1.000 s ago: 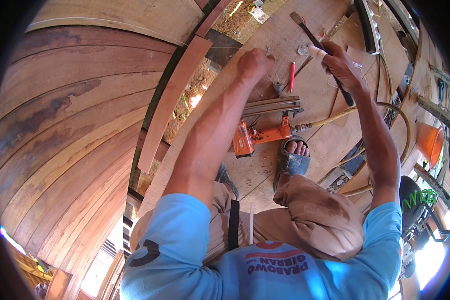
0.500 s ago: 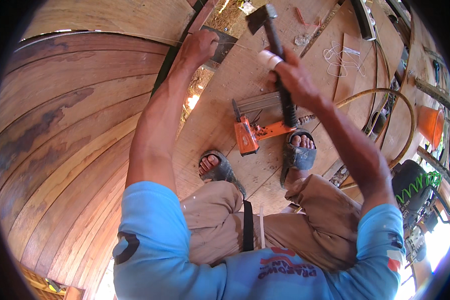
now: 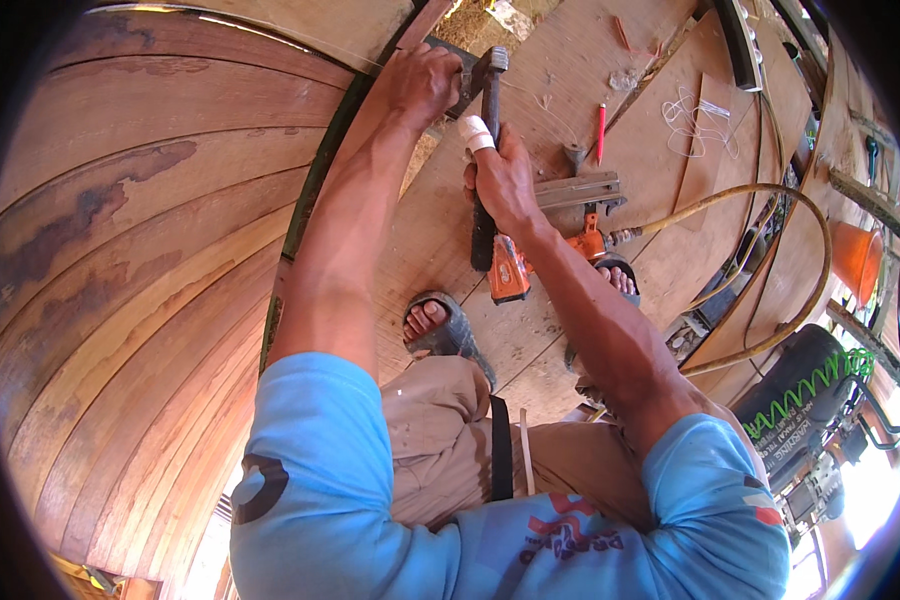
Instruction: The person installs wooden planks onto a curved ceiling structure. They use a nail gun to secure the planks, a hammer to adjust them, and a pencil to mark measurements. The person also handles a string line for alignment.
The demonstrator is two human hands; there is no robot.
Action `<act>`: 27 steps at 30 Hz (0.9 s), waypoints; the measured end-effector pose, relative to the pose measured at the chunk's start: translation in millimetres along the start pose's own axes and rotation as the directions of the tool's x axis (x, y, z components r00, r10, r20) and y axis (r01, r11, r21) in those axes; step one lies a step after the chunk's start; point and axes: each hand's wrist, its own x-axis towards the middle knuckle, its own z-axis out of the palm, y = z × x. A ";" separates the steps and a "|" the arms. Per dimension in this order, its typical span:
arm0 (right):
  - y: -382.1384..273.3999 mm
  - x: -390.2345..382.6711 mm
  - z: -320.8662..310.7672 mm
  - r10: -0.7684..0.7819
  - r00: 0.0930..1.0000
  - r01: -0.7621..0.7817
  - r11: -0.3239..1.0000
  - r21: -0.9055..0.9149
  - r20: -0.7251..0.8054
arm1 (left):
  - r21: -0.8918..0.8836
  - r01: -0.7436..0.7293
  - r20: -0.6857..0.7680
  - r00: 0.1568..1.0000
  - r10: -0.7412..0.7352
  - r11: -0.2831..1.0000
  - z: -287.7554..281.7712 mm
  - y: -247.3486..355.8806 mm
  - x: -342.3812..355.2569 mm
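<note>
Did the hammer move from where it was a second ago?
Yes. The hammer in the right hand swung left, from right of the orange nail gun toward the plank edge by the left hand.

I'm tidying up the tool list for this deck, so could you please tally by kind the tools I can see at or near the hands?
Hammer, gripped in the right hand: 1
Orange nail gun with hose: 1
Red pencil: 1
Total: 3

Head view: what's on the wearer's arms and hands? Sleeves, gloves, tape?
Both arms wear short light-blue sleeves; the left sleeve bears a dark ring-shaped mark. Forearms bare. The left hand is ungloved. The right hand is ungloved, with white tape wrapped round one finger.
</note>
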 end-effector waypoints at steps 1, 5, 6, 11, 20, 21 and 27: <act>0.3 3.1 1.8 -0.003 1.000 0.003 1.000 -0.021 -0.001 | 0.001 -0.002 0.004 1.000 0.002 1.000 -1.2 1.4 1.1; 1.1 9.5 10.1 -0.014 1.000 0.014 0.996 -0.083 -0.007 | -0.007 -0.011 -0.007 1.000 0.011 1.000 -3.9 2.9 0.4; 1.1 10.2 12.5 -0.018 1.000 0.017 0.995 -0.094 -0.008 | -0.011 -0.013 -0.018 1.000 0.013 1.000 -3.0 1.3 -0.3; 14.3 16.5 17.7 -0.138 0.989 0.129 0.982 -0.137 -0.055 | -0.002 -0.019 0.013 1.000 0.019 1.000 -0.3 -3.2 0.1; -8.4 4.0 20.1 0.032 0.999 -0.032 0.999 -0.012 -0.035 | -0.013 0.024 0.014 1.000 -0.024 1.000 1.6 -1.4 4.4; -10.0 -0.1 20.9 0.034 0.999 -0.034 0.999 0.004 -0.042 | -0.006 0.021 -0.001 1.000 -0.021 1.000 3.1 -1.5 2.3; 8.4 17.0 19.2 -0.002 0.999 -0.005 0.987 -0.162 -0.046 | -0.044 -0.019 -0.048 0.999 0.017 0.999 1.1 1.5 4.5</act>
